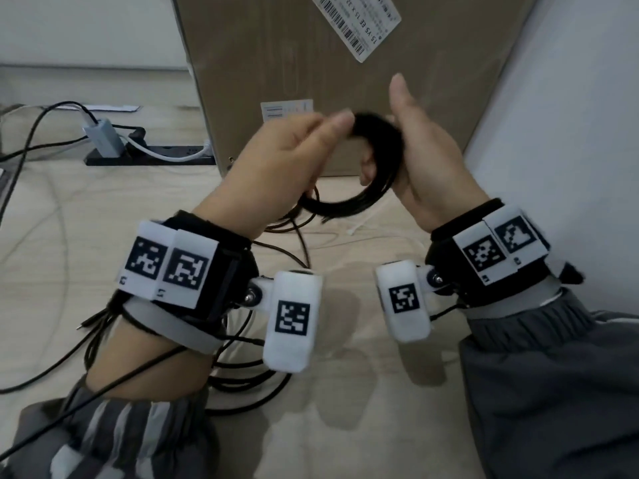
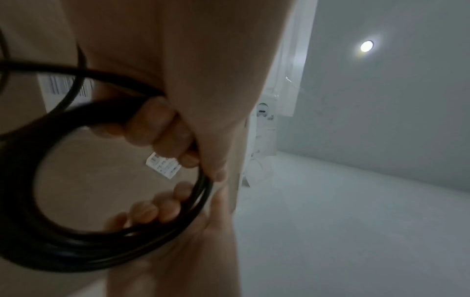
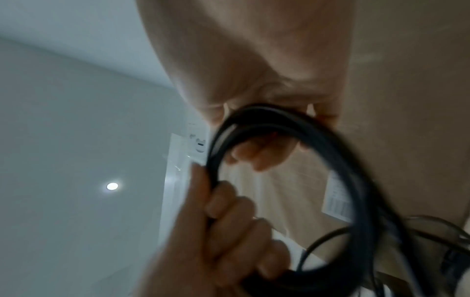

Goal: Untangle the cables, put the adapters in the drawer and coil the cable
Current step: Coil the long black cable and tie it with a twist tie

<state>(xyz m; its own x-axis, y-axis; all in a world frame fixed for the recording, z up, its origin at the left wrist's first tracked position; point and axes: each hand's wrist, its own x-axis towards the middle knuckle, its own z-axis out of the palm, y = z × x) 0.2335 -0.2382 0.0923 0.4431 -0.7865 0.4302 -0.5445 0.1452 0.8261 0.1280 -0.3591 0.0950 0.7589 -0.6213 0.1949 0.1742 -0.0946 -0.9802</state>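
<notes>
Head view, coil: a black cable coil (image 1: 377,167) of several loops is held up in the air between both hands, above the table and in front of the box; its top is blurred.
Left wrist view, coil: the loops (image 2: 76,247) form a near-round ring, with fingers curled over it at the upper right and lower right.
Right wrist view, coil: the same ring (image 3: 318,140) is blurred, and one strand drops from it toward the lower right.
Left hand: the left hand (image 1: 276,167) pinches the top of the coil with thumb and fingertips and is curled round the loops.
Right hand: the right hand (image 1: 425,160) grips the right side of the coil, its fingers wrapped round the loops and its thumb pointing up.
Loose cables: more black cables (image 1: 256,371) lie tangled on the table below the left wrist, and one runs up toward the coil.
Table: a pale wood-grain table (image 1: 363,426) lies beneath both hands.
Box: a brown cardboard box (image 1: 276,57) stands on the table just behind the hands, with a white barcode label (image 1: 356,22) near its top.
Power strip: a black power strip (image 1: 162,155) lies at the left of the box, with a grey adapter (image 1: 102,136) and a white plug seated in it.
Wall: a white wall (image 1: 570,115) stands at the right of the box.
</notes>
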